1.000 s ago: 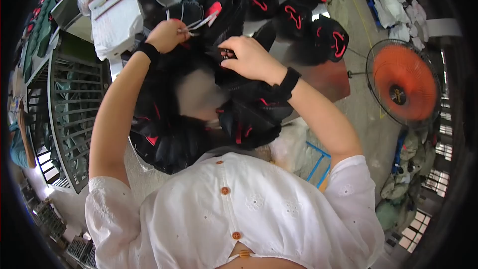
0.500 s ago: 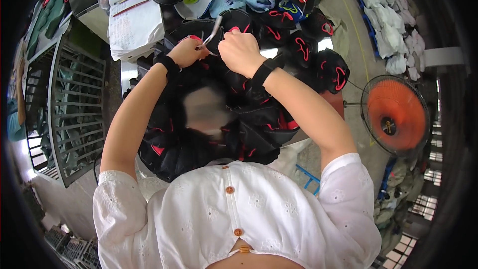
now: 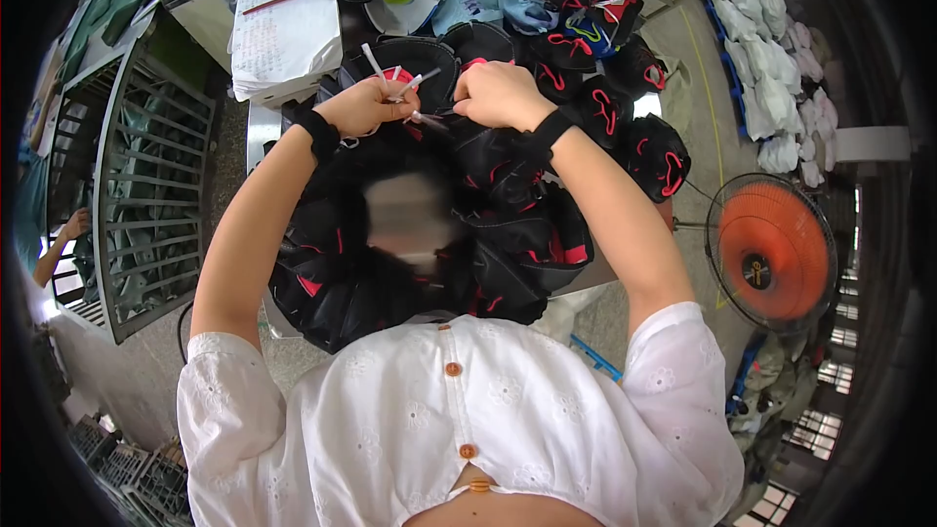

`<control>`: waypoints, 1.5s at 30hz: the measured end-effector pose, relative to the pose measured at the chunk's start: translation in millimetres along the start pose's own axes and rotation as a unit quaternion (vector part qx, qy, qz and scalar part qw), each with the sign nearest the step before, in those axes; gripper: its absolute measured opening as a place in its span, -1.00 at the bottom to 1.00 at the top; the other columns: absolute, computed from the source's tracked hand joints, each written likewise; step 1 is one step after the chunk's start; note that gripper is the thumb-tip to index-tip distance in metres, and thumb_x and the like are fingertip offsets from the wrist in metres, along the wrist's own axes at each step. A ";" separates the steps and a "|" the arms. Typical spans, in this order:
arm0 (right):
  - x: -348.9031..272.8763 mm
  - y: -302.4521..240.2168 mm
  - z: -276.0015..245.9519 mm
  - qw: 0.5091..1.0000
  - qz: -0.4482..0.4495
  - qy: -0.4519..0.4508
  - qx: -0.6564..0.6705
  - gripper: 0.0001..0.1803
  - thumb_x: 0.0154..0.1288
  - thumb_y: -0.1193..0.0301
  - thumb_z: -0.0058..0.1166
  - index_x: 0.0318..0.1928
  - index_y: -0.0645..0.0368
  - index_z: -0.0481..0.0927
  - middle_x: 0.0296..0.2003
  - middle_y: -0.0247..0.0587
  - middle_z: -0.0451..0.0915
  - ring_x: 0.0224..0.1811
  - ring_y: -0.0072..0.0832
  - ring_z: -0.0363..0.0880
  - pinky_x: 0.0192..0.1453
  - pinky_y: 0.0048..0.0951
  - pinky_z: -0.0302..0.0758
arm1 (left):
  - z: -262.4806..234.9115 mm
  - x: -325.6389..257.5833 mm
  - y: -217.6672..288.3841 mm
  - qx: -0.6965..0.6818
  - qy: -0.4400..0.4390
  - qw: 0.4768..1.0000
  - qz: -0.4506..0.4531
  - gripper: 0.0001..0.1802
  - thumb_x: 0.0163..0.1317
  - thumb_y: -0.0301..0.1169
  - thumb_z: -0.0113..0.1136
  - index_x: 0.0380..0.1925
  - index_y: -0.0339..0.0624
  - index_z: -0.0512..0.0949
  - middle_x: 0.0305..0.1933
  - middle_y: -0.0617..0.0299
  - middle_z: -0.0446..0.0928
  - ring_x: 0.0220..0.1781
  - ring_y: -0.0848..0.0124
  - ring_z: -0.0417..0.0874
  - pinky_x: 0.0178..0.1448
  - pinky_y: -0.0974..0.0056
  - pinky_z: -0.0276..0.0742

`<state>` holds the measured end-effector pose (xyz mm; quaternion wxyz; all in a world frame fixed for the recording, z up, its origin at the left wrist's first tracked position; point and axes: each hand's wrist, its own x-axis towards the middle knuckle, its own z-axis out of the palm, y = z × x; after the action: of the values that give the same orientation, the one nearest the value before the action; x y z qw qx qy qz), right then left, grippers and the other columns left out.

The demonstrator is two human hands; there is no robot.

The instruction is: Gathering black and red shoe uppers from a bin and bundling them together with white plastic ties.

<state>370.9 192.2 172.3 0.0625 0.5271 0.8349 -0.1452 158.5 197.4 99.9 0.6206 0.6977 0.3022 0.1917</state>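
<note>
Your left hand [image 3: 363, 105] is closed on small thread snips [image 3: 395, 86], blades pointing right. Your right hand [image 3: 498, 93] pinches the black-and-red fabric piece [image 3: 488, 161] just beside the blades. That piece lies atop the heap of black caps [image 3: 429, 234] on the bench [image 3: 262, 132], in front of you

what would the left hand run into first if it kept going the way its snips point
The left hand holds small metal snips aimed toward the right hand. Going on, the tips would probably meet the black cap fabric pinched there, then the right fingers; depth is unclear.
</note>
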 end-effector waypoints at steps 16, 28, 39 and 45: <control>-5.3 -13.9 19.6 0.980 -0.103 0.141 -0.100 -0.92 -0.19 0.48 0.05 -0.62 0.21 0.57 -0.53 -0.11 0.56 -0.40 -0.25 0.58 -0.41 -0.29 0.49 | 0.0 -6.8 7.1 -0.031 0.077 0.995 0.049 -0.84 0.26 -0.33 -0.02 -0.44 -0.15 0.45 -0.58 0.48 0.28 -0.56 0.70 0.23 -0.50 0.55 0.10; 23.7 -61.6 49.4 0.621 0.111 -0.004 0.776 -0.88 0.10 0.43 0.11 -0.35 0.14 0.47 -0.63 -0.50 0.34 -0.76 -0.75 0.16 -0.76 -0.69 -0.03 | -12.8 -31.4 22.6 0.156 0.309 0.938 0.008 -0.80 0.07 -0.40 0.18 -0.39 -0.36 0.57 -0.50 0.29 0.50 -0.42 0.56 0.48 -0.29 0.44 0.39; 34.5 -87.8 56.5 0.579 0.086 0.137 0.799 -0.71 0.24 0.29 -0.01 -0.57 0.14 0.42 -0.72 -0.41 0.36 -0.82 -0.67 0.26 -0.79 -0.65 0.05 | -17.4 -52.7 2.9 0.396 0.133 0.908 -0.026 -0.56 0.06 -0.08 0.13 -0.23 -0.22 0.44 -0.43 0.06 0.50 -0.35 0.19 0.55 -0.27 0.16 0.44; -14.7 -121.8 18.8 0.600 -0.074 0.211 0.768 -0.73 0.26 0.34 -0.03 -0.55 0.21 0.40 -0.71 -0.43 0.31 -0.81 -0.75 0.16 -0.77 -0.68 0.04 | 2.9 -55.2 43.2 0.468 0.179 0.846 -0.183 -0.62 -0.01 -0.03 0.15 -0.30 -0.02 0.57 -0.29 0.13 0.56 -0.18 0.15 0.57 -0.16 0.14 0.49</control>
<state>267.0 124.8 179.7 -0.5544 0.3337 0.4417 -0.6214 127.2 156.8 147.8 0.1797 0.7909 0.5840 0.0326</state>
